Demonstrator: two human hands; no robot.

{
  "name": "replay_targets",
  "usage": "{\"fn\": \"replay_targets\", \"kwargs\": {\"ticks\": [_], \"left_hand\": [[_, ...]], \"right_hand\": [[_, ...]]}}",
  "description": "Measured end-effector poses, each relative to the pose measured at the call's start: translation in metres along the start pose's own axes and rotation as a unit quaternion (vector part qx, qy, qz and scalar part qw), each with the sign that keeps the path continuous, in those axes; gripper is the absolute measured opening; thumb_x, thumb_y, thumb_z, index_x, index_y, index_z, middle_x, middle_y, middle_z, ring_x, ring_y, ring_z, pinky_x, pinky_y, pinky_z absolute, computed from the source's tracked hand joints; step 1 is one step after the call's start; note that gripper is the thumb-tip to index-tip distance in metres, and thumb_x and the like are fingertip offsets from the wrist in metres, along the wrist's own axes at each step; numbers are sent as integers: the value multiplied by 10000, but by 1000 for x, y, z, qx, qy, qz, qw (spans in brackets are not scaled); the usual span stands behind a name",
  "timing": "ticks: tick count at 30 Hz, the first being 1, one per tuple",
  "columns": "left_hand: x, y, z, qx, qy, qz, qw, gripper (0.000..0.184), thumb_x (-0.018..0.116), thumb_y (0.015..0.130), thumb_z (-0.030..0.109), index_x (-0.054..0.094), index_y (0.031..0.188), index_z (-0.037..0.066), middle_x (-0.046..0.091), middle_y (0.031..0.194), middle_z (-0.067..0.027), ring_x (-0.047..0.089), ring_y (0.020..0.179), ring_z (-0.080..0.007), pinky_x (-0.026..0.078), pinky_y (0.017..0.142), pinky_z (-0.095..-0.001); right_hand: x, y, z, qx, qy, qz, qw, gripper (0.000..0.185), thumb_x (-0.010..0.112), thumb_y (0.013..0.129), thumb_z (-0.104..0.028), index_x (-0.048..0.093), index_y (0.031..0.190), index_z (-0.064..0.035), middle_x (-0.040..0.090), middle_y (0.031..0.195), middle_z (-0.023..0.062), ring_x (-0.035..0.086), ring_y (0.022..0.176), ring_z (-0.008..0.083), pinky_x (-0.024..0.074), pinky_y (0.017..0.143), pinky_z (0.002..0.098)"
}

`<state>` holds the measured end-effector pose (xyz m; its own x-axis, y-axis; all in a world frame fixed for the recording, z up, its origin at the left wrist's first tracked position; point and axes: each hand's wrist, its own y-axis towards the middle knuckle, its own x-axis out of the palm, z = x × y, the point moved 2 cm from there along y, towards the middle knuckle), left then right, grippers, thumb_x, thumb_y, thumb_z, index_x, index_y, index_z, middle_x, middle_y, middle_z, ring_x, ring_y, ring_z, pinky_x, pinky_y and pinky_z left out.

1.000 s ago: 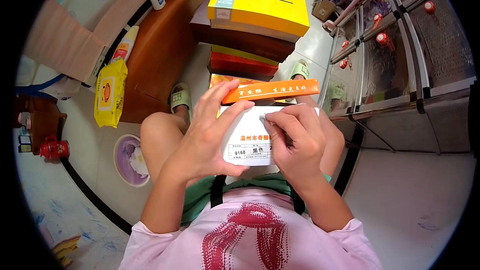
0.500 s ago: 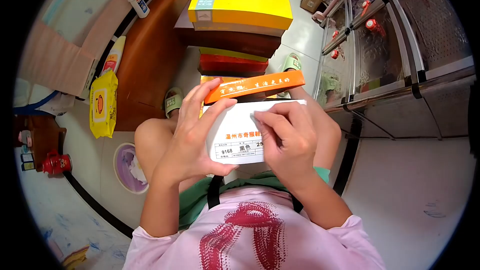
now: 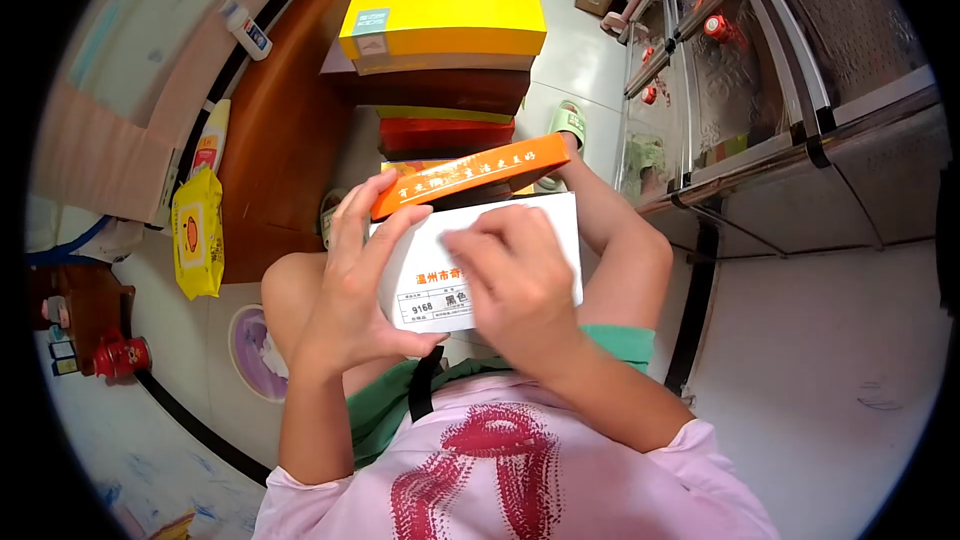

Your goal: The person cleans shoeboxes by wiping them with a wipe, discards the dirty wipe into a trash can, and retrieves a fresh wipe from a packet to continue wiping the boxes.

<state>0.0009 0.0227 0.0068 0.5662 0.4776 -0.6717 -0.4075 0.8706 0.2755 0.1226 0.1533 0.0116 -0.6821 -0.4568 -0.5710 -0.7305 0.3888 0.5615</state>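
Observation:
A shoebox rests on its side in my lap, with its white end panel (image 3: 540,240) facing me, printed with orange Chinese characters and a label reading 9168. Its orange lid (image 3: 480,175) sits tilted along the far edge, partly raised. My left hand (image 3: 350,280) grips the box at its left end, thumb along the near edge and fingers reaching to the lid. Over the white panel, my right hand (image 3: 520,285) is closed in a pinch, fingertips near the panel's upper middle. A small greyish blur shows at those fingertips; what it is I cannot make out.
Beyond the box stands a stack of shoeboxes, a yellow ML box (image 3: 450,10) on top and a red box (image 3: 445,137) lower down. A yellow wipes pack (image 3: 198,235) and purple bin (image 3: 245,350) are at left. Glass-fronted cabinets (image 3: 740,90) line the right.
My right hand has slid left across the white panel and now covers more of the printing. The whole view has shifted, so the boxes appear further left.

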Motion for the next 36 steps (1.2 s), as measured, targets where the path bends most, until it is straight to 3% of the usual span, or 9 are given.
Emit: {"fn": "replay_targets", "kwargs": {"ticks": [8,10,11,14,18,21,26,31,36], "left_hand": [[-2,3,1,-18,10,-5,1000,952,861,452,353,544,1302,65,342,1484,-226,336,1372,-431,301,1129,-506],[-4,4,2,-17,22,-14,1000,981,868,455,360,521,1325,68,336,1486,-225,328,1378,-429,299,1131,-506],[-3,5,3,-16,30,-25,999,1010,876,458,367,498,1347,71,330,1488,-224,320,1383,-427,296,1134,-505],[-7,10,4,-20,31,-38,999,1097,904,447,409,451,1393,87,329,1483,-219,318,1381,-422,290,1136,-501],[-12,20,14,-24,17,-40,999,1167,924,433,459,422,1424,102,338,1473,-211,330,1367,-422,286,1135,-501],[-16,32,22,-17,63,-79,995,1012,896,563,445,454,1406,99,343,1470,-205,335,1358,-420,287,1133,-501],[-9,63,18,-32,155,-15,987,546,733,836,120,534,1340,58,545,1336,-175,517,1276,-338,413,1072,-383],[1,71,32,-75,97,-58,991,386,742,837,111,632,1193,9,692,1048,-144,674,898,-252,529,835,-316],[7,65,27,-21,152,-23,988,310,712,867,76,635,1161,16,692,925,-120,637,742,-189,517,706,-286]], "right_hand": [[-65,-4,39,141,-82,142,976,168,711,771,85,729,919,8,619,898,104,620,738,185,499,640,277],[-70,-16,31,208,69,144,965,168,713,782,86,729,931,12,615,895,84,605,755,141,486,643,243],[-70,-19,27,141,57,118,981,166,706,793,104,726,935,19,605,932,60,592,787,105,481,635,219],[-55,-35,28,165,122,105,973,178,737,761,86,737,908,-14,631,875,86,611,776,210,501,653,290],[-48,-37,31,149,117,124,974,183,759,736,62,738,893,-30,627,865,73,600,804,228,498,659,318],[-47,-36,32,109,88,128,982,204,765,713,57,733,889,-40,623,876,72,587,792,239,492,657,330],[-47,-47,31,70,61,138,986,248,758,683,61,726,902,-52,606,892,75,578,784,262,495,672,345],[-44,-56,29,62,56,154,985,287,759,706,48,731,970,-60,607,909,74,581,813,263,501,707,354],[-45,-66,28,90,56,185,977,267,767,726,34,730,974,-59,607,918,69,571,808,254,490,693,347]]}}
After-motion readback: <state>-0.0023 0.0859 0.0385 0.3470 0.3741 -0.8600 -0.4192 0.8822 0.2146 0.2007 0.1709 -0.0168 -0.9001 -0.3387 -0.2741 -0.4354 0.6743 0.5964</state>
